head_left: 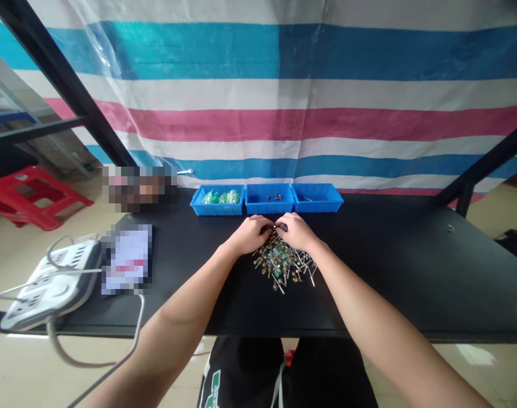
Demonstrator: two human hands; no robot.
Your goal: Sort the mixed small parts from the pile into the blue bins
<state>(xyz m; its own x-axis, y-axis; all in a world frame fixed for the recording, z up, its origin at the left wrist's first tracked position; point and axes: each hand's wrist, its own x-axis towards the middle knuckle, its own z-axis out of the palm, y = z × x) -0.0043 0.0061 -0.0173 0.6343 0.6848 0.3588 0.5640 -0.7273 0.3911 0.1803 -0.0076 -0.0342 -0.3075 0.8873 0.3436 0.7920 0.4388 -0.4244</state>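
Note:
A mixed pile of small hardware (279, 260) lies on the black table in front of me. It holds brass-coloured screw-like pieces, silver pins that look like rivets (312, 279), and pale green translucent bits (281, 253). At its far edge my left hand (253, 232) is closed, thumb and fingers curled together over the small parts. Facing it from the other side, my right hand (298, 231) is curled in the same way. Small metal pieces show between the fingertips, too small to name. Just beyond the hands stands the middle blue bin (269, 211), holding a few brass-coloured pieces.
The left blue bin (219, 210) holds green bits, the right blue bin (320, 207) a thin silver pin. A power strip (56, 289) with cables and a blurred flat object (128, 258) lie left. A striped sheet (241, 124) hangs behind; a red stool (33, 192) stands left.

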